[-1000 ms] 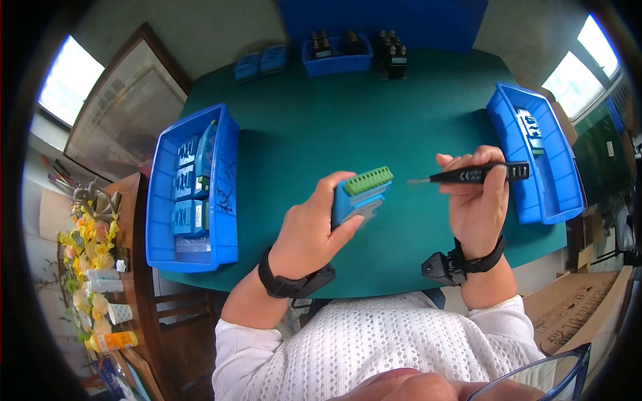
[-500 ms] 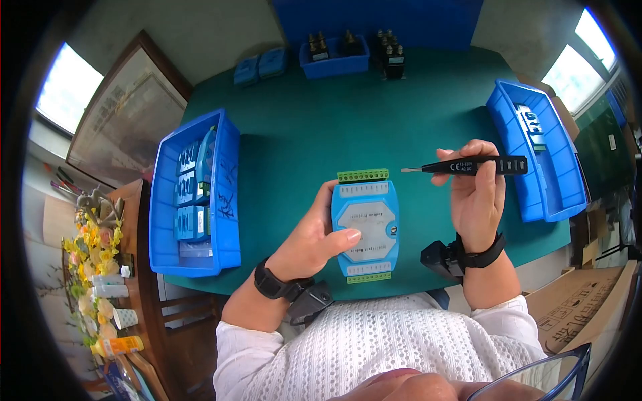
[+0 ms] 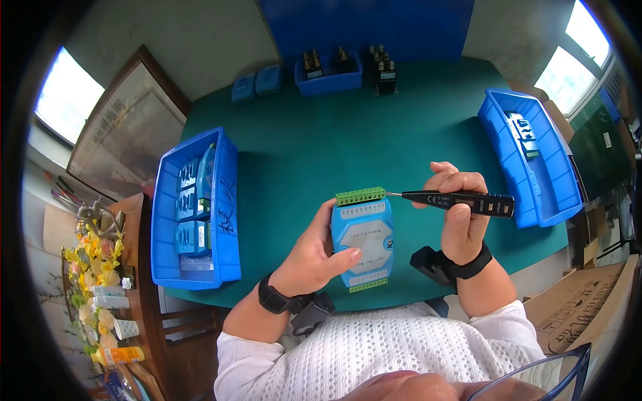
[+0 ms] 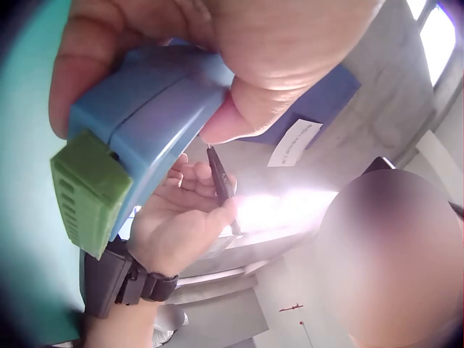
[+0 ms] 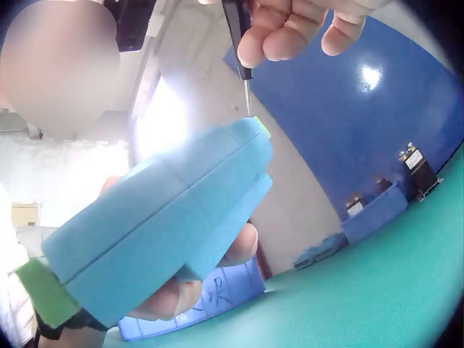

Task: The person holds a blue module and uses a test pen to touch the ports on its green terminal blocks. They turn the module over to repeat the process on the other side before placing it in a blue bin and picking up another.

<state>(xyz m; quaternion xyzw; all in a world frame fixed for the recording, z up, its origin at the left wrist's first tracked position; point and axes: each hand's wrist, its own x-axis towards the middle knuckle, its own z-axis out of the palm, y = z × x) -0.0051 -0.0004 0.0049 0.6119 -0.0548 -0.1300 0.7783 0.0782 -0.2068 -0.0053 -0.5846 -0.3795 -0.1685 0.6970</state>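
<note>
My left hand [image 3: 314,257] grips a blue module [image 3: 364,244] by its left side, thumb across the pale label face. A green terminal block [image 3: 361,196] with a row of screws runs along the module's far edge, and another green strip [image 3: 369,286] lines the near edge. In my right hand [image 3: 461,214] a black voltage tester screwdriver [image 3: 461,200] is pinched between thumb and fingers, its thin metal tip right at the right end of the far terminal block. The right wrist view shows the module's blue side [image 5: 167,210] with the tester's shaft [image 5: 247,98] at its upper end.
A blue bin [image 3: 231,200] with several blue modules stands at the left, another blue bin [image 3: 535,200] at the right. At the back are a small blue tray [image 3: 329,85], black components [image 3: 384,77] and two blue modules [image 3: 257,85]. All stand on a green table [image 3: 301,140].
The module has turned from edge-on to face-up in my left hand. My right hand has brought the screwdriver leftward and nearer, its tip now at the terminal block.
</note>
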